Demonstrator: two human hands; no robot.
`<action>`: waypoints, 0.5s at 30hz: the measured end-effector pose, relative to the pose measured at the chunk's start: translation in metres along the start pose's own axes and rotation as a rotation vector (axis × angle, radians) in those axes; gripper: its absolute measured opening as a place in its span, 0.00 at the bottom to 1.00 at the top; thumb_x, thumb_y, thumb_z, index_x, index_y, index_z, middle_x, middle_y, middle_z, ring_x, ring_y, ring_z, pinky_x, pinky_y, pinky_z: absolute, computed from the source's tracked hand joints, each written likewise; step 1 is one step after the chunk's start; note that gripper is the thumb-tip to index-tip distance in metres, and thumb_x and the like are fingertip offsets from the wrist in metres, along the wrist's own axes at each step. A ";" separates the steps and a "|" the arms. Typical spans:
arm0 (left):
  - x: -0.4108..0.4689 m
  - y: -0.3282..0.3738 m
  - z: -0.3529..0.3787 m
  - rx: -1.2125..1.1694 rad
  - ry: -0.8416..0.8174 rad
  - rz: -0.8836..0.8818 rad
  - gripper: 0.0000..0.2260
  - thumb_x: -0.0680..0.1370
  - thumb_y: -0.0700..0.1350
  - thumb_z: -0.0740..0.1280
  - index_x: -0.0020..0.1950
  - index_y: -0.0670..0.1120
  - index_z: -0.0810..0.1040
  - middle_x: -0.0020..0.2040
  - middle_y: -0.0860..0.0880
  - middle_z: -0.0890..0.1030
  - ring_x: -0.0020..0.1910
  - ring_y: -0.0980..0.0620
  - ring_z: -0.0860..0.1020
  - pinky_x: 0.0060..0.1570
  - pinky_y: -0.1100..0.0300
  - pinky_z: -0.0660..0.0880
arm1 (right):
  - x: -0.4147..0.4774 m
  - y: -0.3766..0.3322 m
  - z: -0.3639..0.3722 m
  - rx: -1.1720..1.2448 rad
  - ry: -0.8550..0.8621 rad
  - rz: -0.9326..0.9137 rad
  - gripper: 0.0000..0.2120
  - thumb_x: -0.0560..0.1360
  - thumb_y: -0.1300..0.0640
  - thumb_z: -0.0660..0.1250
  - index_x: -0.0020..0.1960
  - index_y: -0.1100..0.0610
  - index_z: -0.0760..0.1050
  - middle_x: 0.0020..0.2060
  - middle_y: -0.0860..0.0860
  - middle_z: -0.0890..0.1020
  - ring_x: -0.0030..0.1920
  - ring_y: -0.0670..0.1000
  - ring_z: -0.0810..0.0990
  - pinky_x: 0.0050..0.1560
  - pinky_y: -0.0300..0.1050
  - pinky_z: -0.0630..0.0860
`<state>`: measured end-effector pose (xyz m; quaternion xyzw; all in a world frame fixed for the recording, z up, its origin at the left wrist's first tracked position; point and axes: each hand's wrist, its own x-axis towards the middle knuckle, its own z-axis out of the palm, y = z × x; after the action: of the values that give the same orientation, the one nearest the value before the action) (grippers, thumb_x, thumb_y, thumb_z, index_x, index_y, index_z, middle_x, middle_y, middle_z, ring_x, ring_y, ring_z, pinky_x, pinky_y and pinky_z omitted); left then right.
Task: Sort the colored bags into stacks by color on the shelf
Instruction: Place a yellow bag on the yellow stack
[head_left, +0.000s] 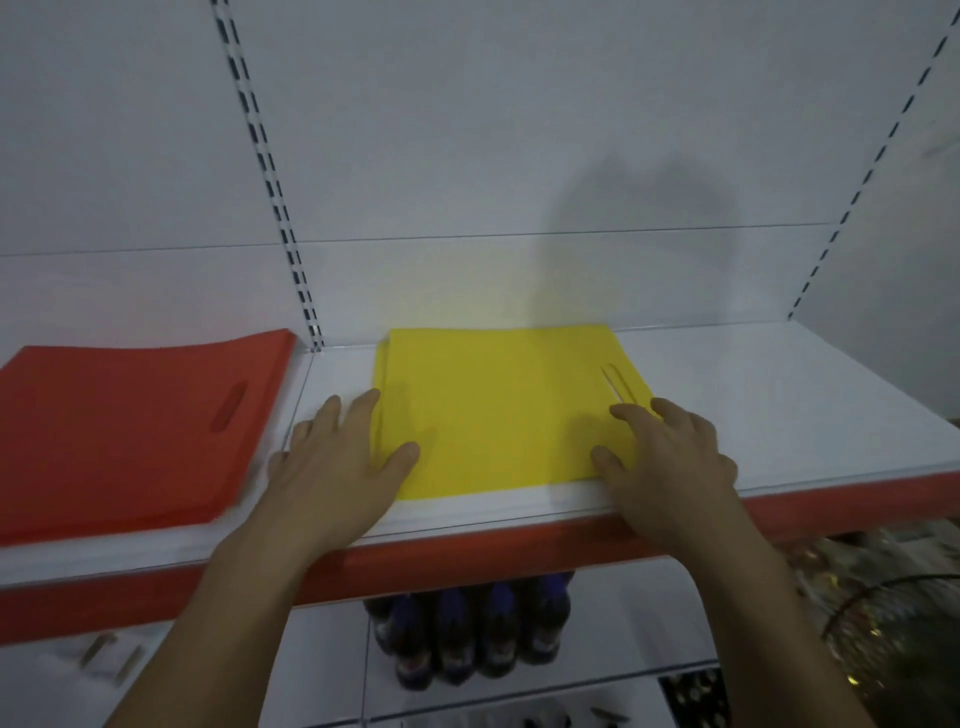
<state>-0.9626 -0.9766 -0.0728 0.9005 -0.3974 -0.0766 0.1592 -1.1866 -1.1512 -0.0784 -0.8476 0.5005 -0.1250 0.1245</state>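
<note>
The yellow stack of bags (498, 410) lies flat between the two hands, left hand (337, 467) and right hand (670, 462) pressing its side edges with fingers spread, the red stack (130, 421) just left of the left hand, all on a white shelf (779, 405) before a white back panel (467, 130), with dark bottles (467, 634) below the wrists.

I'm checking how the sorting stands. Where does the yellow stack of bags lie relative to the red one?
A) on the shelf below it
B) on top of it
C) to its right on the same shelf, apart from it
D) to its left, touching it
C: the yellow stack lies to the right of the red stack on the same shelf, with a strip of bare white shelf between them.
</note>
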 end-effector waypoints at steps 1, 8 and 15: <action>-0.003 -0.007 -0.007 -0.019 0.040 0.010 0.35 0.77 0.68 0.55 0.80 0.58 0.50 0.81 0.49 0.51 0.79 0.46 0.52 0.73 0.40 0.57 | -0.004 -0.008 0.001 0.001 -0.005 -0.028 0.26 0.78 0.39 0.61 0.74 0.42 0.64 0.76 0.51 0.61 0.76 0.58 0.57 0.69 0.62 0.63; -0.048 -0.083 -0.061 0.034 0.230 0.000 0.31 0.79 0.63 0.56 0.80 0.55 0.55 0.81 0.52 0.55 0.78 0.49 0.55 0.71 0.38 0.59 | -0.037 -0.107 0.009 0.038 -0.003 -0.229 0.26 0.79 0.37 0.60 0.74 0.40 0.61 0.78 0.47 0.59 0.79 0.56 0.49 0.74 0.68 0.53; -0.127 -0.220 -0.128 0.049 0.363 -0.144 0.36 0.76 0.70 0.51 0.79 0.53 0.59 0.79 0.50 0.60 0.77 0.47 0.59 0.72 0.39 0.60 | -0.099 -0.247 0.029 0.143 -0.059 -0.497 0.28 0.79 0.37 0.57 0.76 0.43 0.60 0.77 0.47 0.61 0.79 0.54 0.53 0.75 0.65 0.56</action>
<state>-0.8619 -0.7146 -0.0279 0.9291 -0.2986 0.0856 0.2006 -1.0209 -0.9462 -0.0316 -0.9369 0.2628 -0.1621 0.1640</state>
